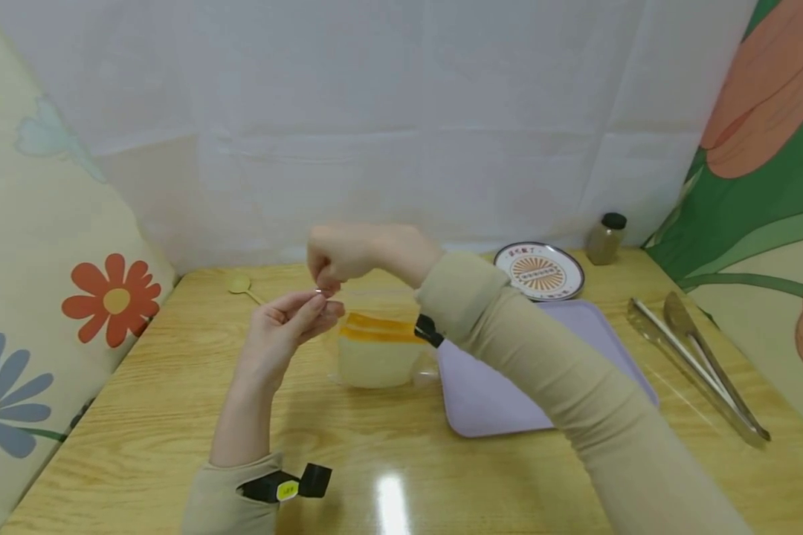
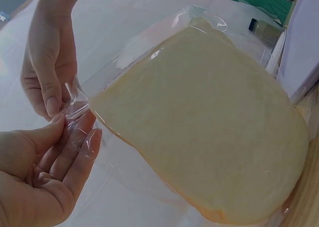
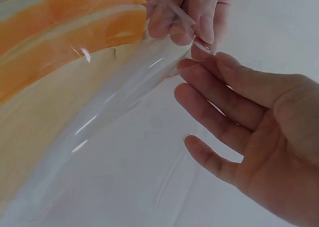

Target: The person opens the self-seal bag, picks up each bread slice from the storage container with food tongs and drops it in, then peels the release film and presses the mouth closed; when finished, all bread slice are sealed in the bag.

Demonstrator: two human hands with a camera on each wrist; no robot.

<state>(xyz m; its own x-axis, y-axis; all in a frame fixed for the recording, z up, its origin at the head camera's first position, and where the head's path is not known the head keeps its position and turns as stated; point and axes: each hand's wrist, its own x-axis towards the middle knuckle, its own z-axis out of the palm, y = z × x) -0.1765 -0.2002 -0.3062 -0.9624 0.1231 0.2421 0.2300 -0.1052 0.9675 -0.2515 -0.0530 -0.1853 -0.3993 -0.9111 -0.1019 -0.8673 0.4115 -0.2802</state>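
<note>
Sliced bread point(image 1: 378, 362) with orange bands along its top stands on the table in a clear plastic bag point(image 3: 94, 127). My left hand point(image 1: 277, 334) pinches the gathered end of the bag between thumb and fingers. From above, my right hand point(image 1: 351, 249) meets it, its thumb and forefinger pinching the plastic edge right beside the left fingertips. The other right fingers are loosely spread in the right wrist view. A broad pale slice face point(image 2: 199, 117) fills much of the left wrist view. A small shiny bit shows between the fingertips; its kind is unclear.
Right of the bread lies a lilac tray point(image 1: 495, 405), partly under my right forearm. Behind it are a patterned plate point(image 1: 538, 271) and a black-capped jar point(image 1: 605, 239). Metal tongs point(image 1: 699, 364) lie at the far right, a yellow spoon point(image 1: 239, 284) at the back left.
</note>
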